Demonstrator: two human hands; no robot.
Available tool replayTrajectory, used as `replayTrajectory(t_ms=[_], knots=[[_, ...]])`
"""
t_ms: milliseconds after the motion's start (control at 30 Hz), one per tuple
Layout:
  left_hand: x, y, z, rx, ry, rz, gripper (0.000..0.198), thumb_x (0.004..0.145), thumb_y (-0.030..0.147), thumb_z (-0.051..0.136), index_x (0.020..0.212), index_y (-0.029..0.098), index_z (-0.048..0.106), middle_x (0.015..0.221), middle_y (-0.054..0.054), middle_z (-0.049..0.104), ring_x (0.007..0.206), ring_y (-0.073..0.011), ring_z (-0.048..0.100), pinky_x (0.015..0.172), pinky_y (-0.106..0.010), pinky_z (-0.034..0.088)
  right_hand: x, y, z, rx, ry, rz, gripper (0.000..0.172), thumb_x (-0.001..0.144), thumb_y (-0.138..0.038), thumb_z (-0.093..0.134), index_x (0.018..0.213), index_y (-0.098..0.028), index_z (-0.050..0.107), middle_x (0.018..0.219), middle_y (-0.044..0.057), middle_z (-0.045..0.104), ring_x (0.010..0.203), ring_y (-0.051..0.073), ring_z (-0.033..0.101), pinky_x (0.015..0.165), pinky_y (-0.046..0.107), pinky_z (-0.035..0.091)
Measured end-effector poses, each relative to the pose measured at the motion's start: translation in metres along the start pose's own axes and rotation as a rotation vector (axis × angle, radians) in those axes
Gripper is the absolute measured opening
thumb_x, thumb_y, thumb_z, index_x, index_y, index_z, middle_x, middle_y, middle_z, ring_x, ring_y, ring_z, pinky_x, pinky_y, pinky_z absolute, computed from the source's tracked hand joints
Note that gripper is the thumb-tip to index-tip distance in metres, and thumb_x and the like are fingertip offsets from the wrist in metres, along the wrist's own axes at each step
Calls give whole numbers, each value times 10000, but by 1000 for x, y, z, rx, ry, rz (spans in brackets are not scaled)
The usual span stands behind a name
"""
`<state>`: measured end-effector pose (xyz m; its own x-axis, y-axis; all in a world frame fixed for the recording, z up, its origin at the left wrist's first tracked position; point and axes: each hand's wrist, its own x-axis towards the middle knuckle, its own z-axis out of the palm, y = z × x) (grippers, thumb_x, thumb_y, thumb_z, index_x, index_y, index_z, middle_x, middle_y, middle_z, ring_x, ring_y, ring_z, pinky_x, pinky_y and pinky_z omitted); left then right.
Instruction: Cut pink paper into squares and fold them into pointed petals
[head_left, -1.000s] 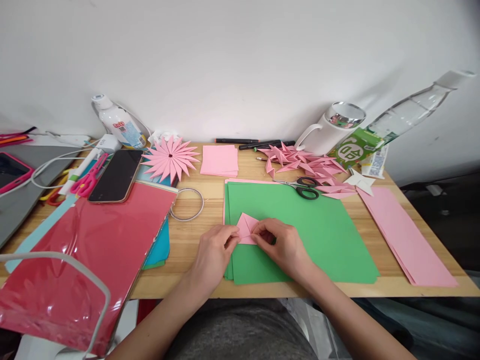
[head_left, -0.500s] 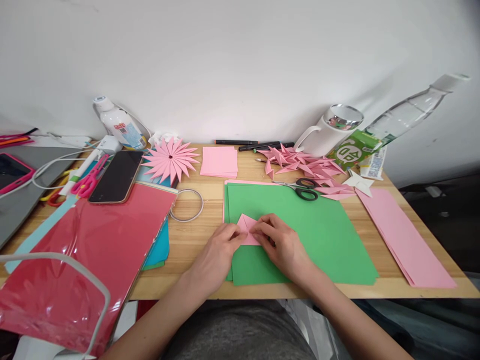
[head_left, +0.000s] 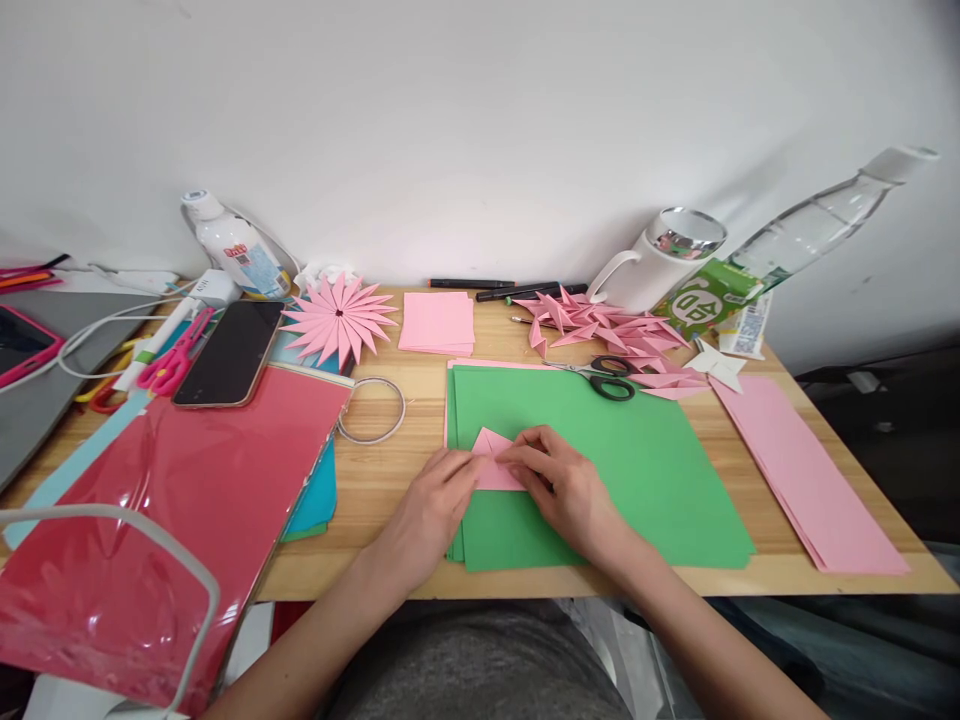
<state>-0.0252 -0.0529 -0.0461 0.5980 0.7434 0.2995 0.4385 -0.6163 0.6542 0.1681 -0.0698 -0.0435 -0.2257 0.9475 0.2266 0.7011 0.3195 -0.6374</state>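
A small piece of folded pink paper (head_left: 498,480) lies on a stack of green paper (head_left: 622,450), its top coming to a point with a crease running down. My left hand (head_left: 435,500) has its fingers together on the paper's left edge. Over the right side of the same piece, my right hand (head_left: 564,485) is closed, thumb and fingertips pinching at its middle. The fingers hide part of the folds. Behind the green stack are black-handled scissors (head_left: 611,378) and a heap of folded pink paper pieces (head_left: 592,325).
Pink paper squares (head_left: 437,322) and a pink paper star wheel (head_left: 341,318) sit near the wall. A tape roll (head_left: 373,412), a phone (head_left: 231,355) and a red folder (head_left: 172,500) are on the left. Pink strips (head_left: 814,480), a mug (head_left: 667,262) and a bottle (head_left: 817,225) occupy the right.
My left fingers and thumb have shifted slightly and closed together along the paper's left edge. My right hand stays nearly still on the paper.
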Motion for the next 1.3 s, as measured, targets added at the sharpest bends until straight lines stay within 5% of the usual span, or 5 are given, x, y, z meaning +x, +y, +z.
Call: replayTrajectory(t_ms=[300, 467, 567, 867, 1300], knots=[[-4, 4, 4, 89, 74, -72, 378, 910, 122, 415, 1287, 154, 417, 910, -64, 604, 826, -156, 594, 728, -298, 536, -2, 0, -5, -215, -137, -157, 481, 851, -1, 396, 1115, -312, 650, 1078, 88, 548, 840, 176, 546, 680, 311, 518], [-23, 23, -1, 492, -4, 371, 312, 915, 87, 324, 1096, 45, 574, 1011, -175, 661, 1060, -254, 583, 884, -391, 512, -2, -1, -5, -208, -115, -163, 425, 879, -53, 409, 1100, -315, 660, 1067, 92, 550, 836, 177, 551, 661, 300, 523], [-35, 31, 0, 619, -8, 457, 304, 889, 70, 365, 1082, 17, 595, 1100, -195, 653, 1142, -284, 554, 941, -418, 495, -2, 0, -4, -200, -107, -166, 423, 885, -64, 403, 1104, -324, 656, 1074, 84, 548, 851, 170, 549, 685, 298, 530], [-38, 35, 8, 714, 82, 406, 220, 857, 63, 470, 997, -41, 605, 1023, -252, 668, 1083, -355, 579, 890, -474, 539, -2, 1, -6, -200, -164, -150, 509, 843, -6, 392, 1166, -324, 623, 1094, 82, 531, 839, 165, 532, 705, 310, 539], [-42, 32, 7, 694, 24, 347, 308, 858, 42, 377, 1078, -46, 575, 1127, -266, 620, 1192, -348, 492, 950, -482, 494, 0, 1, -7, -196, -175, -162, 469, 881, -44, 381, 1149, -336, 631, 1092, 79, 532, 882, 166, 549, 723, 310, 541]])
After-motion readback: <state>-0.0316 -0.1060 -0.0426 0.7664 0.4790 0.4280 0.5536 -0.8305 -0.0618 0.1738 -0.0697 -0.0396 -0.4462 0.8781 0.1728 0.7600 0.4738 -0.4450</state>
